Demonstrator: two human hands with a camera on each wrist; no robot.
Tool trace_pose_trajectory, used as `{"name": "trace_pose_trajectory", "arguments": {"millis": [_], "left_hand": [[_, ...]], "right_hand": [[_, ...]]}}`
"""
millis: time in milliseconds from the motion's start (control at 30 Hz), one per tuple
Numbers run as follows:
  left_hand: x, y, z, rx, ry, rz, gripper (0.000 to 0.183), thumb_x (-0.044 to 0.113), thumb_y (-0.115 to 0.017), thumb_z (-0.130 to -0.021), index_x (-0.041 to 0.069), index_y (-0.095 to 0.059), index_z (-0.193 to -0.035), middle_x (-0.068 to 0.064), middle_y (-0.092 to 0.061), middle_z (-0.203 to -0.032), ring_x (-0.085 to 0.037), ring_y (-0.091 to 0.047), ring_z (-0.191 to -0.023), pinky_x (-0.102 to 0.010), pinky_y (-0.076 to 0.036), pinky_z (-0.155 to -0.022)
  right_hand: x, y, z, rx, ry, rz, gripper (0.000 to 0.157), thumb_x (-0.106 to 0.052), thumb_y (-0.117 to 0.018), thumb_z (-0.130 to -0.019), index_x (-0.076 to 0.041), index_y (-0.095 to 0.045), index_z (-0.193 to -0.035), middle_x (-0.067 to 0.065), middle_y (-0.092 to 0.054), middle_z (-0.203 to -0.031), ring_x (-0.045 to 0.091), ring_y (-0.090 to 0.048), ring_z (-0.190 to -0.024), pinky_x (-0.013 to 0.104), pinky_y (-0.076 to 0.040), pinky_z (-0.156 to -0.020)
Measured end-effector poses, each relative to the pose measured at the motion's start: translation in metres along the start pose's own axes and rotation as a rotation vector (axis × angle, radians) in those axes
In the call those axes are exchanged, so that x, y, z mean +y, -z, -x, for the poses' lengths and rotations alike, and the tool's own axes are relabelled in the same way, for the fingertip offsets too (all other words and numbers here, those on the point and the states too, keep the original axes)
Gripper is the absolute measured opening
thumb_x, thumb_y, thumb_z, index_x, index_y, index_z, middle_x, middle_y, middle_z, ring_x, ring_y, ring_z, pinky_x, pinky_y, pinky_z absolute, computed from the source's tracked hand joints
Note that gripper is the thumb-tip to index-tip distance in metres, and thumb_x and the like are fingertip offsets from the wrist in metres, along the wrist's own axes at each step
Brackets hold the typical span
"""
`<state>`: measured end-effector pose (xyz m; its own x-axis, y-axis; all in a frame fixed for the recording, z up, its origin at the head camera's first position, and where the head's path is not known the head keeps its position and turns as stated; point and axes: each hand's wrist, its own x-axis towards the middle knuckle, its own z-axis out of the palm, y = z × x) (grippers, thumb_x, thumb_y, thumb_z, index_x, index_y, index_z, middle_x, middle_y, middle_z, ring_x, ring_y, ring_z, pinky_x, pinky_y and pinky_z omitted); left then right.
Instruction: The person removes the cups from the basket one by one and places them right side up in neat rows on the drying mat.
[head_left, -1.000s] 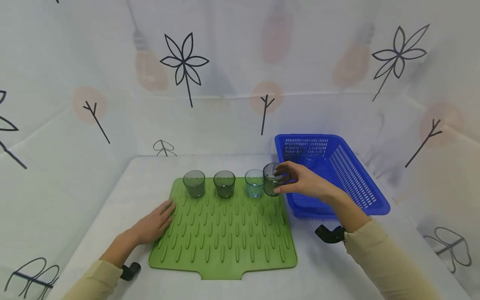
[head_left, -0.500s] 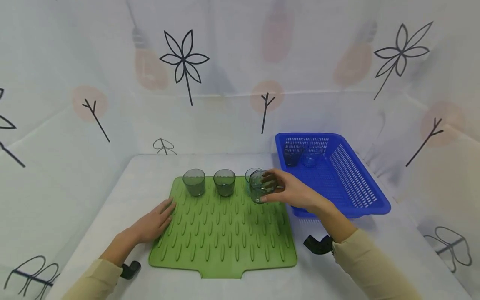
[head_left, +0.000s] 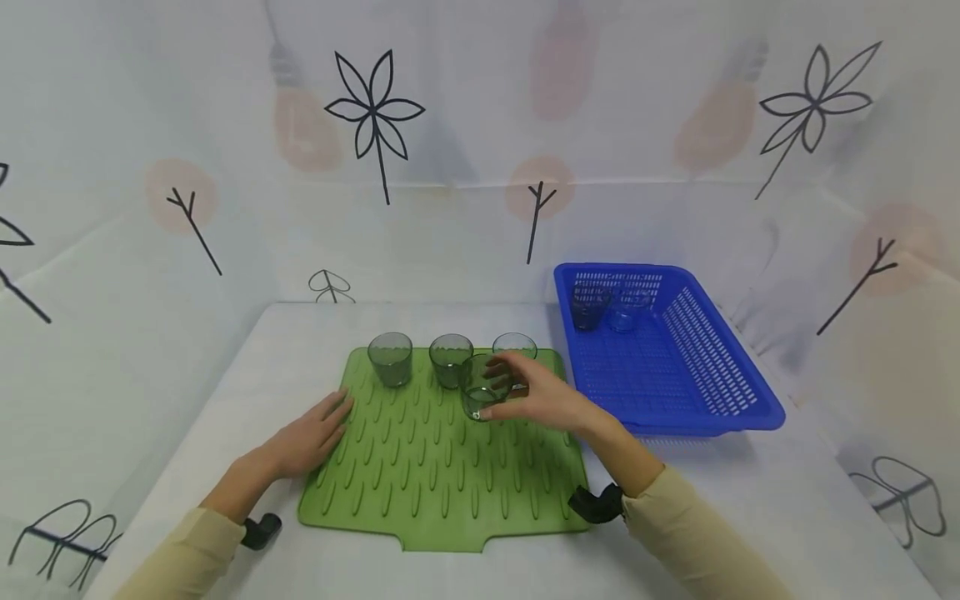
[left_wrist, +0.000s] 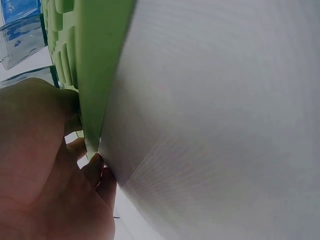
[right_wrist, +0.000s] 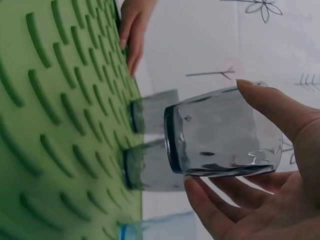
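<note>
In the head view my right hand [head_left: 536, 396] grips a grey-tinted glass [head_left: 482, 392] between thumb and fingers, above the green ridged mat [head_left: 442, 492]. The right wrist view shows this glass [right_wrist: 220, 135] held apart from the mat surface. Along the mat's far edge stand a grey glass [head_left: 391, 360], a second grey glass [head_left: 450, 360] and a pale blue glass [head_left: 516, 343], partly hidden by the held glass and hand. My left hand [head_left: 303, 437] rests on the mat's left edge with its fingers extended; the left wrist view shows the fingers [left_wrist: 92, 170] at that edge.
A blue plastic basket [head_left: 678, 367] stands right of the mat. Inside its far left corner are a dark glass [head_left: 587, 312] and a blue-looking glass [head_left: 622, 317]. White cloth [head_left: 225, 400] covers the table, and a patterned cloth [head_left: 450, 233] hangs behind.
My right hand has carried the grey glass leftward and nearer, from beside the basket, past the pale blue glass, to over the mat. The left hand has stayed at the mat's edge.
</note>
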<state>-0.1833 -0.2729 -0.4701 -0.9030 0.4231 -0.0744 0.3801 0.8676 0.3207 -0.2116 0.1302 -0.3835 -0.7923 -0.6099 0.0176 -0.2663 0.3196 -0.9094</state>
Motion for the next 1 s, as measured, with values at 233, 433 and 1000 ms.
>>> {"name": "trace_pose_trajectory", "arguments": {"millis": [233, 433, 1000], "left_hand": [[0.0, 0.002, -0.002, 0.012, -0.012, -0.025, 0.052, 0.015, -0.046, -0.109, -0.009, -0.034, -0.154, -0.03, -0.023, -0.164, -0.048, -0.027, -0.149, -0.06, -0.029, -0.12], [0.0, 0.007, -0.004, 0.011, -0.014, -0.02, 0.053, 0.014, -0.045, -0.109, -0.01, -0.033, -0.154, -0.03, -0.022, -0.164, -0.049, -0.025, -0.149, -0.06, -0.027, -0.121], [-0.003, 0.0, -0.002, 0.008, -0.019, 0.005, 0.052, 0.014, -0.046, -0.109, -0.009, -0.034, -0.155, -0.031, -0.022, -0.163, -0.05, -0.027, -0.148, -0.062, -0.029, -0.12]], "right_hand": [[0.004, -0.028, -0.02, -0.014, 0.017, -0.008, 0.08, -0.025, -0.083, -0.087, -0.003, -0.042, -0.151, 0.014, -0.057, -0.14, 0.03, -0.055, -0.128, 0.05, -0.049, -0.108], [0.004, -0.055, -0.038, -0.029, 0.022, -0.015, 0.08, -0.026, -0.084, -0.087, -0.007, -0.042, -0.152, 0.012, -0.057, -0.142, 0.026, -0.056, -0.126, 0.047, -0.05, -0.107], [0.006, -0.11, -0.072, -0.076, -0.014, 0.007, 0.083, -0.029, -0.084, -0.087, -0.011, -0.04, -0.154, 0.009, -0.055, -0.144, 0.026, -0.054, -0.13, 0.026, -0.055, -0.095]]}}
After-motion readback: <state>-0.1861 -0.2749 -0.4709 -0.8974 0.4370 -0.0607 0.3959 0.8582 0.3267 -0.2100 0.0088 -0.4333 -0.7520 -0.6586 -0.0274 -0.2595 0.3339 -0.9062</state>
